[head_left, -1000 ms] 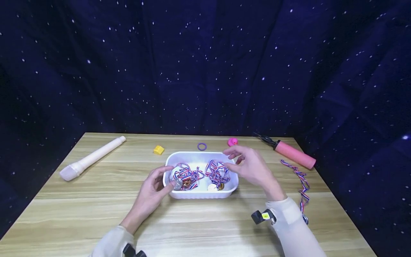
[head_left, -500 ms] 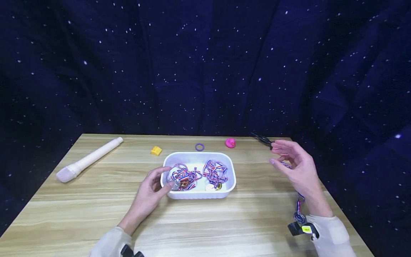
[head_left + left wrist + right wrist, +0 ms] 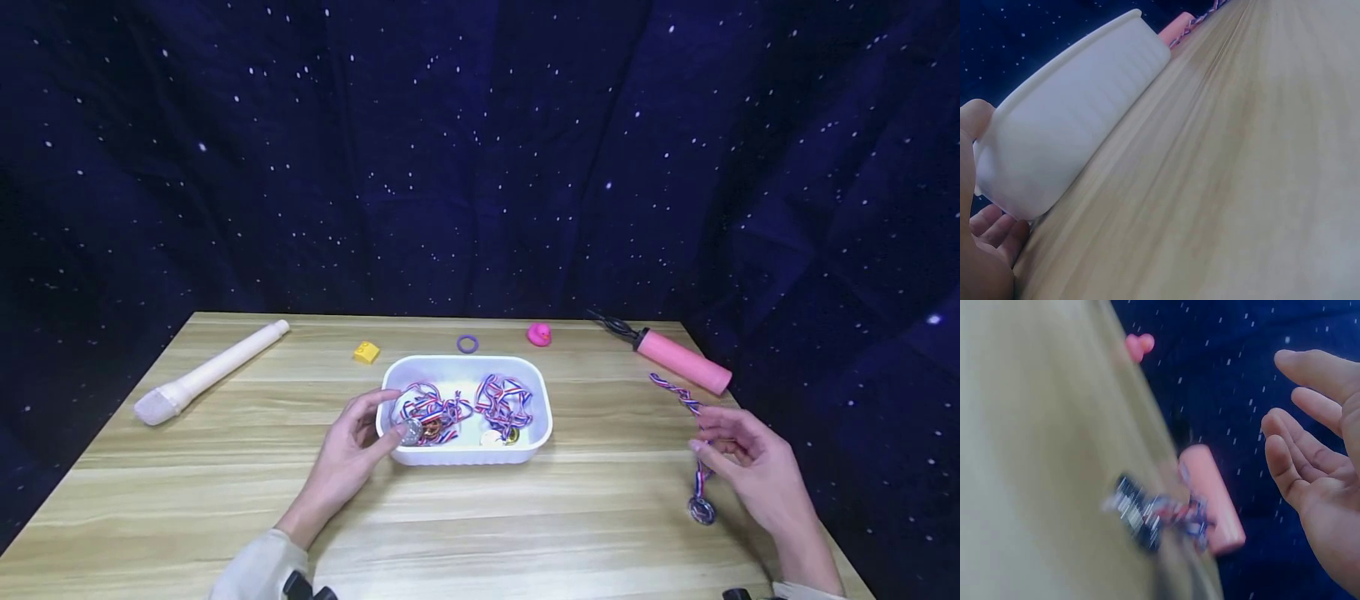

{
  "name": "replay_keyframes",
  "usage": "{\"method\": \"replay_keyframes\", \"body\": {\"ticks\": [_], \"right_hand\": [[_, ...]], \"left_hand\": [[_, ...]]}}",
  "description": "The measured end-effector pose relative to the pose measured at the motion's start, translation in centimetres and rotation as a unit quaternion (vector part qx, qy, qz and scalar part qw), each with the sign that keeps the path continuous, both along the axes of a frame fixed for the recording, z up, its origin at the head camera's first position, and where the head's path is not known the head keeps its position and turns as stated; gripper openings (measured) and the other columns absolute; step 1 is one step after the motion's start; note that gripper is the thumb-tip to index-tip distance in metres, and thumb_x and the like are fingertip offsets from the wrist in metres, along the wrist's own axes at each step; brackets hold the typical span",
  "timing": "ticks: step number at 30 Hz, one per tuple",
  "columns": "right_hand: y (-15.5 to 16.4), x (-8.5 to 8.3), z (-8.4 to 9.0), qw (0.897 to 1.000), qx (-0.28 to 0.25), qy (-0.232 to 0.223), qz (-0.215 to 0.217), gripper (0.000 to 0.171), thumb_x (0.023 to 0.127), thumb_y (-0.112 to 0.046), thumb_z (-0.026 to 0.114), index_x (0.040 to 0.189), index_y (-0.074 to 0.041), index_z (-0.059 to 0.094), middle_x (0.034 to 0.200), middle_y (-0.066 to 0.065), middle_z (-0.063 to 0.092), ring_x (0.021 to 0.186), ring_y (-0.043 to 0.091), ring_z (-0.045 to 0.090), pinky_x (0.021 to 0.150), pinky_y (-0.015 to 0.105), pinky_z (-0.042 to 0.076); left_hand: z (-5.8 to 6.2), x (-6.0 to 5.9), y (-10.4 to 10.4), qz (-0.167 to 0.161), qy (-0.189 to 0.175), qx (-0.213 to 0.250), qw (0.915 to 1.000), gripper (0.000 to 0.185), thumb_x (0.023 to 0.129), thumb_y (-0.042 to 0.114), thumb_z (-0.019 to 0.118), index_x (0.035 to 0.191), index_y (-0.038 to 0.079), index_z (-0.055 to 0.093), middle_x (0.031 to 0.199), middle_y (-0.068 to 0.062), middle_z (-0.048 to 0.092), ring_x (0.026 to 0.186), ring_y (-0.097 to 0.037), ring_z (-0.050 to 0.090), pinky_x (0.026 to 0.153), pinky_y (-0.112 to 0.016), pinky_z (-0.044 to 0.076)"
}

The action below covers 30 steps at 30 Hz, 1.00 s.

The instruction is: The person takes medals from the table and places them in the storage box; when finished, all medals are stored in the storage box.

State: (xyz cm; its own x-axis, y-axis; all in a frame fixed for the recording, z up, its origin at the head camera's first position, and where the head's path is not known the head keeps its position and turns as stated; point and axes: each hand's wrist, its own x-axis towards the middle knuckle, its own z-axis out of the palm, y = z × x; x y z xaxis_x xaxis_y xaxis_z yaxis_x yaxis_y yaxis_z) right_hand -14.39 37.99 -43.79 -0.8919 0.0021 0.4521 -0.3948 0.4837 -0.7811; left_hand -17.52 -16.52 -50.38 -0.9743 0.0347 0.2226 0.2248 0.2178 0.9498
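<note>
My left hand [image 3: 352, 442] holds the left end of a white plastic tub [image 3: 468, 456], its thumb at the rim. In the left wrist view its fingertips [image 3: 1013, 234] lie low against the tub's end wall. Inside are medals on red, white and blue ribbons: a silver medal [image 3: 412, 431] at the left, and a gold medal [image 3: 512, 435] at the right. My right hand [image 3: 765, 467] hovers over another ribbon medal [image 3: 702, 509] lying on the table at the right. Its fingers are loosely bent and hold nothing; the right wrist view shows the hand apart from the blurred medal.
A pink hand pump [image 3: 682, 360] lies at the back right. Along the back are a pink rubber duck [image 3: 539, 334], a purple ring [image 3: 467, 344] and a yellow block [image 3: 366, 352]. A white microphone [image 3: 213, 372] lies at the left. Dark starry cloth hangs behind the table.
My right hand has moved from above the tub's right end, out to the right and then nearer, over the loose medal. The left hand stays at the tub.
</note>
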Motion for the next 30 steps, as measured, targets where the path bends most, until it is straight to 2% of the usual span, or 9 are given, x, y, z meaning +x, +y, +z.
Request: {"method": "replay_keyframes", "body": {"ticks": [5,8,11,17,21,26,30], "right_hand": [[1.4,1.1,-2.0,0.999,0.015,-0.035,-0.010,0.039,0.092,0.012,0.083,0.129,0.009,0.070,0.103,0.001,0.081,0.089,0.004,0.073,0.074,0.015,0.059],[2.2,1.6,-3.2,0.997,0.033,-0.066,-0.011,0.036,0.093,0.007,0.085,0.126,0.007,0.072,0.099,0.002,0.079,0.087,0.006,0.072,0.071,0.017,0.058],[2.9,2.0,-4.1,0.994,0.054,-0.094,-0.009,0.032,0.094,0.004,0.086,0.123,0.005,0.073,0.096,0.001,0.075,0.084,0.007,0.069,0.070,0.019,0.056],[4.0,2.7,-4.6,0.986,0.068,-0.150,0.015,0.030,0.095,-0.003,0.087,0.122,0.001,0.075,0.096,0.005,0.074,0.084,0.011,0.068,0.070,0.022,0.056],[4.3,3.1,-4.5,0.978,0.077,-0.191,0.039,0.035,0.095,-0.008,0.088,0.127,-0.001,0.075,0.101,0.006,0.075,0.089,0.012,0.069,0.073,0.023,0.057],[4.5,3.0,-4.7,0.975,0.102,-0.185,0.069,0.041,0.092,-0.005,0.090,0.131,-0.002,0.075,0.106,0.000,0.068,0.093,0.009,0.063,0.075,0.020,0.053],[4.2,2.9,-4.8,0.976,0.112,-0.169,0.078,0.039,0.091,-0.003,0.090,0.127,-0.003,0.076,0.102,-0.001,0.066,0.090,0.010,0.061,0.072,0.021,0.051]], "left_hand": [[0.2,0.1,-0.1,0.002,-0.003,-0.002,1.0000,0.053,0.101,0.018,0.084,0.151,0.016,0.064,0.158,-0.013,0.056,0.143,-0.036,0.060,0.125,-0.050,0.047],[0.3,0.1,-0.1,0.003,-0.004,-0.004,1.0000,0.054,0.101,0.019,0.084,0.151,0.016,0.064,0.158,-0.012,0.056,0.142,-0.036,0.061,0.123,-0.045,0.049],[0.3,0.1,-0.1,0.002,-0.006,-0.005,1.0000,0.054,0.101,0.019,0.084,0.151,0.015,0.064,0.157,-0.013,0.057,0.141,-0.035,0.061,0.123,-0.046,0.049],[0.3,0.0,0.1,0.003,-0.005,-0.003,1.0000,0.054,0.101,0.016,0.084,0.151,0.014,0.064,0.156,-0.013,0.056,0.140,-0.034,0.061,0.125,-0.053,0.047],[0.3,0.0,0.2,0.004,-0.005,-0.004,1.0000,0.054,0.101,0.016,0.084,0.151,0.014,0.064,0.156,-0.013,0.057,0.140,-0.034,0.061,0.123,-0.043,0.050],[0.1,0.0,0.1,0.005,-0.007,-0.003,1.0000,0.054,0.101,0.016,0.084,0.151,0.014,0.064,0.156,-0.012,0.057,0.141,-0.034,0.061,0.120,-0.028,0.050],[0.1,-0.1,0.1,0.005,-0.007,-0.002,1.0000,0.054,0.101,0.016,0.084,0.151,0.014,0.065,0.156,-0.012,0.056,0.140,-0.034,0.061,0.117,-0.022,0.049]]}}
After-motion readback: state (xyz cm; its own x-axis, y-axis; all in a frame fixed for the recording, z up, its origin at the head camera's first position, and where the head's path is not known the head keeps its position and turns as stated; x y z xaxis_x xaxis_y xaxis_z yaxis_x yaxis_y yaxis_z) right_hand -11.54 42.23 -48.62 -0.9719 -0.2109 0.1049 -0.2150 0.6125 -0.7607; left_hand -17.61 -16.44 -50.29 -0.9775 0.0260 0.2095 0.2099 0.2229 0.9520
